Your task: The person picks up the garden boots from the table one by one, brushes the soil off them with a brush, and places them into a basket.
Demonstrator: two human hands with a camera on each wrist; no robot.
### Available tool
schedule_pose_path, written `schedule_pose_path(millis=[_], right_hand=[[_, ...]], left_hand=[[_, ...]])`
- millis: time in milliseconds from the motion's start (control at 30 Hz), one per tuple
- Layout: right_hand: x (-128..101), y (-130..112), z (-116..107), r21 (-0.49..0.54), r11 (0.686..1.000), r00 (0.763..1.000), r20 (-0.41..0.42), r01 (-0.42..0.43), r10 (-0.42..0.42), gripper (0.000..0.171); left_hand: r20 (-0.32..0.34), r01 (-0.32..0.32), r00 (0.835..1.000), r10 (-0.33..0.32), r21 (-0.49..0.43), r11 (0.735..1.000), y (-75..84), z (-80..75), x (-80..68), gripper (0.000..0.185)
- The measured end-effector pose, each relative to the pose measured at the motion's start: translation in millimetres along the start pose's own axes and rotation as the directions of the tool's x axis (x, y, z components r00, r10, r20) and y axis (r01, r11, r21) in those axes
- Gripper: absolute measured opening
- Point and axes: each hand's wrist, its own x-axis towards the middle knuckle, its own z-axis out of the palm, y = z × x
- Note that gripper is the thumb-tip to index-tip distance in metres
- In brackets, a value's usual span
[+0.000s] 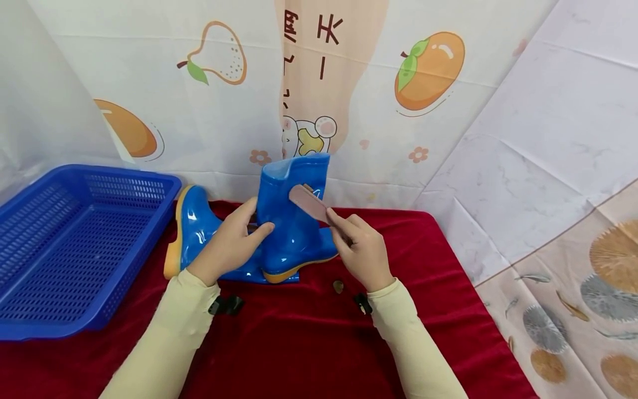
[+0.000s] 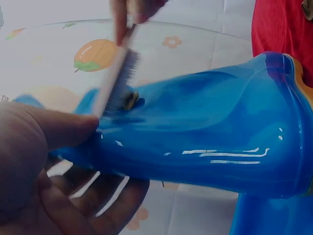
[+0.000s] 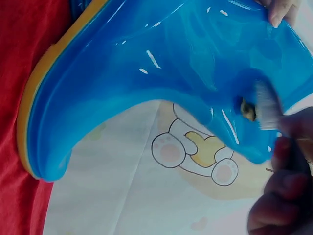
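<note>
My left hand (image 1: 231, 238) grips a shiny blue rain boot (image 1: 286, 227) with a yellow-orange sole by its shaft, the boot's opening facing up. In the left wrist view the thumb lies on the near side of the shaft and the other fingers are behind it. My right hand (image 1: 361, 249) holds a brush (image 1: 310, 203) with a pinkish back by its handle. The brush's bristles touch or come close to the shaft, blurred in both wrist views. Beside the bristles a brownish lump (image 3: 248, 109) shows on the boot.
Another blue boot (image 1: 194, 219) lies on its side behind the left hand, sole to the left. A blue plastic basket (image 1: 171, 185) stands at the left. One small brown bit (image 1: 338, 286) lies on the red cloth (image 1: 299, 343). A printed curtain (image 1: 369, 183) hangs close behind.
</note>
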Motion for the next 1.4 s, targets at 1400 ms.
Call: schedule_pose_path(millis=[1400], right_hand=[[2.3,2.7,-4.4,-0.040,0.999,0.997,-0.076,0.001,-0.004,0.037]], left_hand=[[-0.074,0.110,0.991,-0.110,-0.005,0.994,-2.5,-1.0,1.4,0.053]])
